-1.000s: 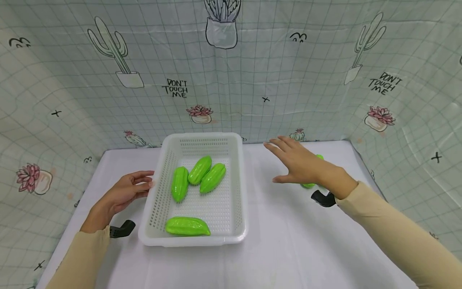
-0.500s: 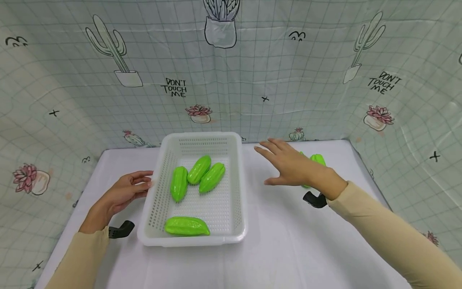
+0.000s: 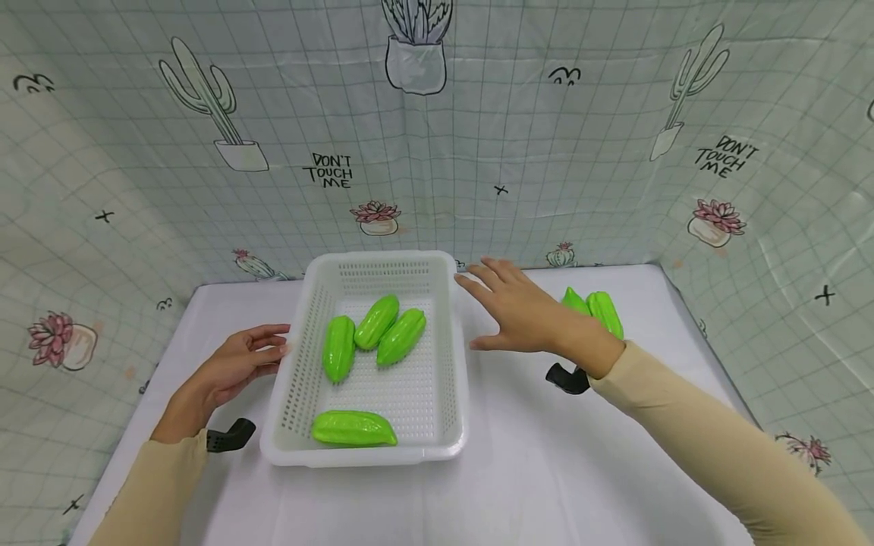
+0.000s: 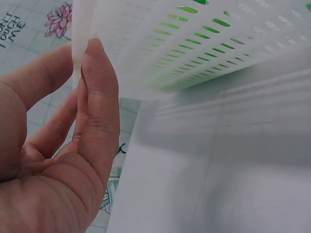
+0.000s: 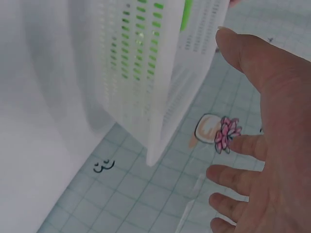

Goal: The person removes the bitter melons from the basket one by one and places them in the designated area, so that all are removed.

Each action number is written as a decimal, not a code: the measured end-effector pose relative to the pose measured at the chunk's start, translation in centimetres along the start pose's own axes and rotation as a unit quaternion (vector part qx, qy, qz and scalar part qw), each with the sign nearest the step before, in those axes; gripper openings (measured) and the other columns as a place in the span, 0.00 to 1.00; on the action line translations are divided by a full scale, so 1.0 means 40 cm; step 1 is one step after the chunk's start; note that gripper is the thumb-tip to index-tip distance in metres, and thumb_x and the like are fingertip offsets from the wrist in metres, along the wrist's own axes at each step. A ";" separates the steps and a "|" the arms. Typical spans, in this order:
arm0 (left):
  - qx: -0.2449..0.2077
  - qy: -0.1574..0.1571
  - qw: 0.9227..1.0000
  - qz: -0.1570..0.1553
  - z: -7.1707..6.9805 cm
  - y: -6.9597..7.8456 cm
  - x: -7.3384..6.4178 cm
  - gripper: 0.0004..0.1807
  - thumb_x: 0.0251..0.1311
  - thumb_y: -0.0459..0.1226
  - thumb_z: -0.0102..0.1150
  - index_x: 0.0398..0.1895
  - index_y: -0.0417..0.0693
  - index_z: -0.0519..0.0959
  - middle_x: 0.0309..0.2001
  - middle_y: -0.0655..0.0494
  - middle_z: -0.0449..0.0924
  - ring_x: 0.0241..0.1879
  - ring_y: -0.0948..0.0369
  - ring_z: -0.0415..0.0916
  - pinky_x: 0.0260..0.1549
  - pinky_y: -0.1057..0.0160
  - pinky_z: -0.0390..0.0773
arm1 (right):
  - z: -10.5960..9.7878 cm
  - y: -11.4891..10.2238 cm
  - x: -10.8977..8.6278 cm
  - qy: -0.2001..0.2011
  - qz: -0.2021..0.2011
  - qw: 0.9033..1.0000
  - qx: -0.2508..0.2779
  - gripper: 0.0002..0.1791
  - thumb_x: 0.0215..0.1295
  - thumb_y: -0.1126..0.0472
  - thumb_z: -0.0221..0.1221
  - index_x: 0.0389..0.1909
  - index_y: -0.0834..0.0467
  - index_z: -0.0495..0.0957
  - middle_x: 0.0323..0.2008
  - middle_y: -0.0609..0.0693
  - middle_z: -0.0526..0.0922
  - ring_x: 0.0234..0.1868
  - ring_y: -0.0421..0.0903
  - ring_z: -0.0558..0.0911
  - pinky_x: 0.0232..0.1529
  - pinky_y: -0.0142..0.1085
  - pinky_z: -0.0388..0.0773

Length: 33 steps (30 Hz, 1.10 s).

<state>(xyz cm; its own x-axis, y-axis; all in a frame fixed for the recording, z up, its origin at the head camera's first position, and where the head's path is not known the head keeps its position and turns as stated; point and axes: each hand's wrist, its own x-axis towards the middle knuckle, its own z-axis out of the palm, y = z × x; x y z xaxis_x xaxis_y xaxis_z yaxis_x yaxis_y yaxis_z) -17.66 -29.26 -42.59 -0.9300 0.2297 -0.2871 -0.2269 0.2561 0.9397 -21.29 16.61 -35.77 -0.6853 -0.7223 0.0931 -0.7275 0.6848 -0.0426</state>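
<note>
The person's left hand touches the left rim of the white perforated plastic basket with loosely bent fingers, thumb and forefinger tips against its outer side. The basket stands on a white-covered table. In its far half, three ribbed green vegetables lie clustered: the left one almost lengthwise, the middle one and the right one slanting. The near vegetable lies crosswise beside the front wall. The right hand spreads its fingers wide, thumb well apart, just beside the basket's right rim; contact cannot be told. Behind its wrist, a pointed green vegetable and a blunter one lie side by side, both partly hidden.
</note>
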 end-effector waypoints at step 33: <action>-0.009 -0.002 1.000 0.008 0.000 -0.004 -0.003 0.37 0.77 0.32 0.59 0.80 0.26 0.55 0.53 0.56 0.76 0.43 0.67 0.83 0.46 0.68 0.86 | 0.050 -0.200 0.211 -0.106 0.117 0.986 -0.049 0.57 0.66 0.28 0.64 0.81 0.65 0.60 0.74 0.69 0.67 0.78 0.69 0.63 0.80 0.58 0.59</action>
<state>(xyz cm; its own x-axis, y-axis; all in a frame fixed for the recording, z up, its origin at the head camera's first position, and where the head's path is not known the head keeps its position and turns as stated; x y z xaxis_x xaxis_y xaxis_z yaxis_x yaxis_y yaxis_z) -17.49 -29.33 -42.69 -0.9323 0.2366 -0.2736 -0.2181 0.2356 0.9471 -21.32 4.87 -36.62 -0.8328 -0.5410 -0.1174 -0.5496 0.8333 0.0590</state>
